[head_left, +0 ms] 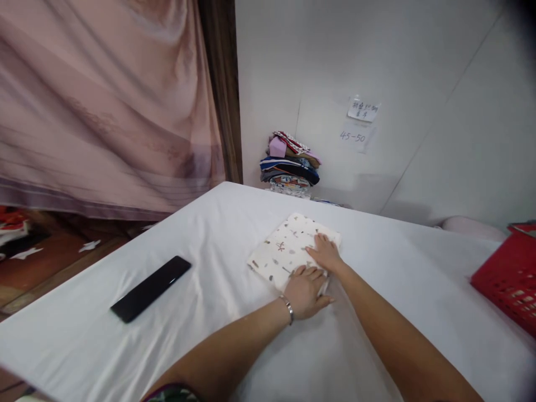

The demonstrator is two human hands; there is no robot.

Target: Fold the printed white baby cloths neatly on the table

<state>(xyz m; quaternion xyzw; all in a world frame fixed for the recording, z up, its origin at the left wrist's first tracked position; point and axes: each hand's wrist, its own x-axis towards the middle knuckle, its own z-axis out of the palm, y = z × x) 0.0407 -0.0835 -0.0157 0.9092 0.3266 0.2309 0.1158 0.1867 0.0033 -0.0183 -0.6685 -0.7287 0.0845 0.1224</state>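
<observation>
A folded white cloth with small printed shapes [285, 245] lies on the white-covered table [209, 234]. My left hand [305, 290], with a silver bracelet at the wrist, rests flat on the cloth's near edge, fingers stretched out. My right hand [324, 252] lies flat on the cloth's right part, fingers spread and pointing left. Neither hand grips anything; both press on the folded cloth.
A long black flat object [151, 288] lies on the table to the left. A stack of folded clothes [291, 164] sits at the far edge by the wall. A red plastic basket [508, 279] stands at the right. A pink curtain [104, 100] hangs on the left.
</observation>
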